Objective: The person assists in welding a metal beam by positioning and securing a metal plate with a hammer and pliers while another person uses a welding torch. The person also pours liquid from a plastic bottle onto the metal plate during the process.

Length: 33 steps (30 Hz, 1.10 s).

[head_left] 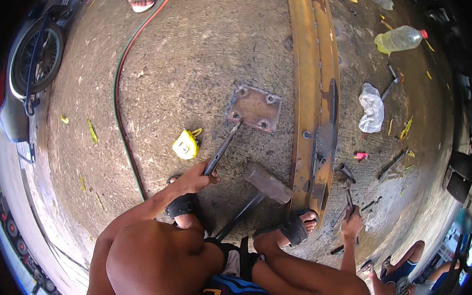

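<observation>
Left hand (pixel 193 178) grips rod (pixel 226 147) at plate (pixel 255 108) | right hand (pixel 352 225) grips hammer (pixel 347 174) | between hands — sledgehammer (pixel 268 183), rusty beam (pixel 308 71)

No legible text, tape measure label (pixel 184 148) blurred

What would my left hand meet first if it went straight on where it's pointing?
Most likely the metal plate, near its lower-left corner in the picture. The dark rod in your left hand ends there, though whether its tip touches is unclear.
</observation>
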Each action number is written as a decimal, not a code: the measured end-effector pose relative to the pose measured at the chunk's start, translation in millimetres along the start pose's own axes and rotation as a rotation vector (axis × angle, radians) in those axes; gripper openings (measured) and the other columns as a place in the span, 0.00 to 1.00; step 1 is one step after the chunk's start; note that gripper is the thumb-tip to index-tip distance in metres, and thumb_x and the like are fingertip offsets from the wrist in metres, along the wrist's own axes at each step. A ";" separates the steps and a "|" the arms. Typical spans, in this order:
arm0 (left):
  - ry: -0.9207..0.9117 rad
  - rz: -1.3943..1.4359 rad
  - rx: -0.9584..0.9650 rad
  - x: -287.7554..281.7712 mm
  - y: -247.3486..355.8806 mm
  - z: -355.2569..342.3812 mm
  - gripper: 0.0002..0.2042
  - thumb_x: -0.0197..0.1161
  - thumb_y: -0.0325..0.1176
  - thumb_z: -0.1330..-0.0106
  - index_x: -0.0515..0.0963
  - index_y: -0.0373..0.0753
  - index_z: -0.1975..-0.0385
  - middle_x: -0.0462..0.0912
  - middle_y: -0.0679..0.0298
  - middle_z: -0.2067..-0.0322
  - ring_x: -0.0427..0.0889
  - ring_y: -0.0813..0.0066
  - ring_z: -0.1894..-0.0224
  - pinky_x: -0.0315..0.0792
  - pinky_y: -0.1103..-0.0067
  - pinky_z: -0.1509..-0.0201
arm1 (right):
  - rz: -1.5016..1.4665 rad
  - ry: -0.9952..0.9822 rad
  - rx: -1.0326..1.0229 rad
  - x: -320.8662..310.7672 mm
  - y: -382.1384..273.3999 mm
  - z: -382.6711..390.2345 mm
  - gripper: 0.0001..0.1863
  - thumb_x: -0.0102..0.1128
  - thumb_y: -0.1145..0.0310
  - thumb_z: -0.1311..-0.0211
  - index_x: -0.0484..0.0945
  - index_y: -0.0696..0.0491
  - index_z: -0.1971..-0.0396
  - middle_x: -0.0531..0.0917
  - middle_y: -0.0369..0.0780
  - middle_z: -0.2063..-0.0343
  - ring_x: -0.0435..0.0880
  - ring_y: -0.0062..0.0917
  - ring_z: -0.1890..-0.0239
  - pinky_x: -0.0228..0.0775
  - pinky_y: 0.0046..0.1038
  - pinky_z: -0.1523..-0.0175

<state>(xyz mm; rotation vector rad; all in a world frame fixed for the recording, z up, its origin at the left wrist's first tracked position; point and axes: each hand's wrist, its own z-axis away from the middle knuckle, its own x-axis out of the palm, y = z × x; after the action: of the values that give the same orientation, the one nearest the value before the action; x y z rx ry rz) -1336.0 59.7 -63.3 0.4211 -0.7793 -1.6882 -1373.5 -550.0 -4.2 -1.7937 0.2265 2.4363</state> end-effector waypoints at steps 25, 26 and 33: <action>0.083 -0.112 -0.047 24.0 -16.6 -22.5 0.24 0.70 0.41 0.52 0.80 0.29 0.58 0.83 0.42 0.71 0.85 0.47 0.61 0.74 0.60 0.53 | -0.974 -0.087 -0.222 -27.3 -431.8 -70.1 0.29 0.40 0.42 0.19 0.70 0.53 0.71 0.68 0.32 0.85 0.69 0.18 0.84 0.57 0.25 0.81; 0.096 -0.129 -0.050 22.7 -19.3 -21.6 0.24 0.71 0.40 0.52 0.80 0.29 0.58 0.83 0.42 0.71 0.85 0.47 0.61 0.74 0.60 0.53 | -0.962 -0.297 -0.123 -30.8 -430.1 -81.1 0.30 0.40 0.42 0.19 0.70 0.54 0.71 0.69 0.32 0.85 0.69 0.18 0.84 0.59 0.26 0.79; 0.082 -0.062 -0.055 27.8 -30.5 -30.4 0.24 0.71 0.41 0.53 0.80 0.29 0.60 0.83 0.44 0.71 0.84 0.47 0.62 0.74 0.61 0.54 | -0.988 -0.270 -0.235 -54.5 -423.2 -111.0 0.32 0.39 0.43 0.18 0.70 0.56 0.76 0.70 0.34 0.85 0.69 0.22 0.84 0.64 0.29 0.75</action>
<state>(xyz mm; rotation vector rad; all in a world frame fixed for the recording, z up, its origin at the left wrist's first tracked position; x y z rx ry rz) -1345.5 28.1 -102.5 0.4776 -0.6648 -1.7345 -1179.3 -154.2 -8.2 -1.1519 -0.7984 1.9328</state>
